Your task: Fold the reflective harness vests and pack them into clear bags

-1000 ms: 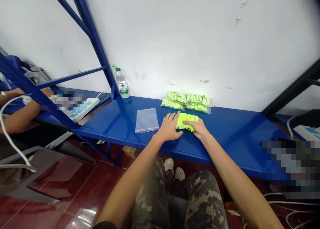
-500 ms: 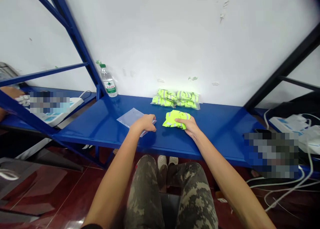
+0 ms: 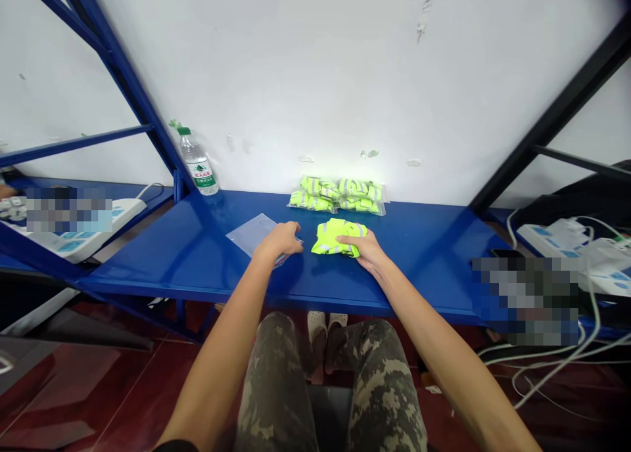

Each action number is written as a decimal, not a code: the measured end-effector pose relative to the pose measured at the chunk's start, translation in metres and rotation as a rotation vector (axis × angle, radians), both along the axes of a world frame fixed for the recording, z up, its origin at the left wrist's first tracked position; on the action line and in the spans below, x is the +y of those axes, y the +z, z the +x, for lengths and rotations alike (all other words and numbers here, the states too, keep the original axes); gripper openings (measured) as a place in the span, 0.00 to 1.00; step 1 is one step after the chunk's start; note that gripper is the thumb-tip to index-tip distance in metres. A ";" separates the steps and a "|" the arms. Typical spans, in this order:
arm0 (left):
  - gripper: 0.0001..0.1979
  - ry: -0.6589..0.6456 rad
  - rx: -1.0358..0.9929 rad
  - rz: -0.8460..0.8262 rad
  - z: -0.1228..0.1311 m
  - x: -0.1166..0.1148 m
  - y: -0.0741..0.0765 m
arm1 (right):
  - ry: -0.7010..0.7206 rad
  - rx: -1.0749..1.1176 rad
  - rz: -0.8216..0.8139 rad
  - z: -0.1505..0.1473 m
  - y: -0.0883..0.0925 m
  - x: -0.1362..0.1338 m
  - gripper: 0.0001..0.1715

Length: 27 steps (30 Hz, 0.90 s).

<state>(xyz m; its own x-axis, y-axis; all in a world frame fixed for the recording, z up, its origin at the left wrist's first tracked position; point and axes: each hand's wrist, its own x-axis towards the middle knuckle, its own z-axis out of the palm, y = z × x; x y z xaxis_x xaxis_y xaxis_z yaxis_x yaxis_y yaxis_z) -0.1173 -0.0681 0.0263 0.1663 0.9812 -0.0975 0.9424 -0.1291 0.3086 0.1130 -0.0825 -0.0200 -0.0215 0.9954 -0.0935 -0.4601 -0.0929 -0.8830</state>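
The wall (image 3: 276,64) is brightly lit, the floor (image 3: 123,389) dimmer, the top-right corner dark, and 2 patches pixelated.

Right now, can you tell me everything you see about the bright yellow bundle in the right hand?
The yellow bundle looks like soft, folded cloth, bright yellow-green with pale grey bands. It is creased, uneven at the edges and has no bag around it. The right hand grips its right end, thumb on top. It lies flat-ways over the blue table, nearer the person than the bagged bundles. I can't tell whether its underside touches the table.
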 end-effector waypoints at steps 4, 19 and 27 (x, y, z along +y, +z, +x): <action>0.30 0.042 -0.061 0.015 -0.008 -0.001 -0.004 | 0.001 0.002 -0.004 0.000 -0.001 0.002 0.33; 0.46 0.097 -1.317 0.006 0.048 0.014 -0.029 | 0.178 -0.030 0.022 0.007 0.004 -0.003 0.33; 0.41 0.048 -1.031 0.219 0.048 0.011 -0.017 | -0.028 -0.092 0.018 0.002 -0.004 0.003 0.36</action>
